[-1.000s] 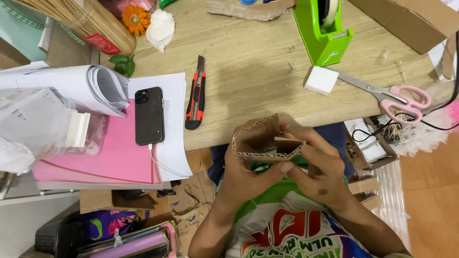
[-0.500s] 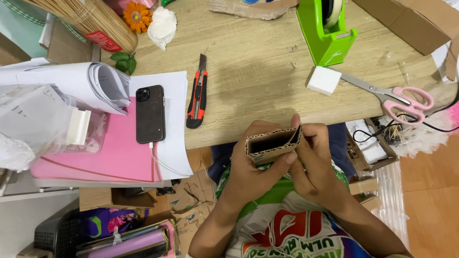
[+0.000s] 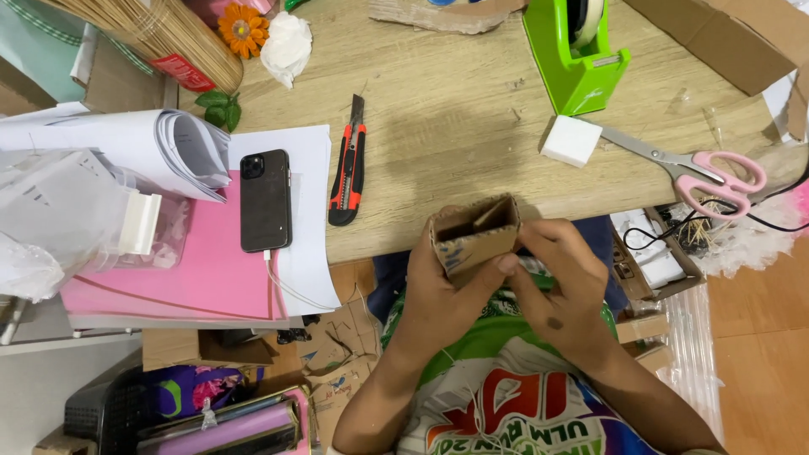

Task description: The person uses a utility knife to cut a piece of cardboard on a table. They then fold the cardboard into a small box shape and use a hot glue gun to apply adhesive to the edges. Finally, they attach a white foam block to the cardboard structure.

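A small open cardboard box (image 3: 474, 236) is held just below the front edge of the wooden table (image 3: 455, 126), over my lap. My left hand (image 3: 442, 291) grips its left side and underside, thumb on the front face. My right hand (image 3: 556, 282) pinches the box's right side with its fingertips. The box's open top faces up and shows an inner flap. Both hands touch the box; part of its lower side is hidden by my fingers.
On the table lie an orange-black utility knife (image 3: 349, 164), a black phone (image 3: 265, 200) on pink and white sheets, a green tape dispenser (image 3: 576, 50), a white eraser block (image 3: 570, 141) and pink-handled scissors (image 3: 699, 168). Rolled paper (image 3: 126, 147) sits at the left. Cardboard scraps litter the floor.
The cardboard piece went from a loose folded strip to a squared box shape, turned so its opening faces up. Both hands shifted slightly around it, staying in front of the table edge.
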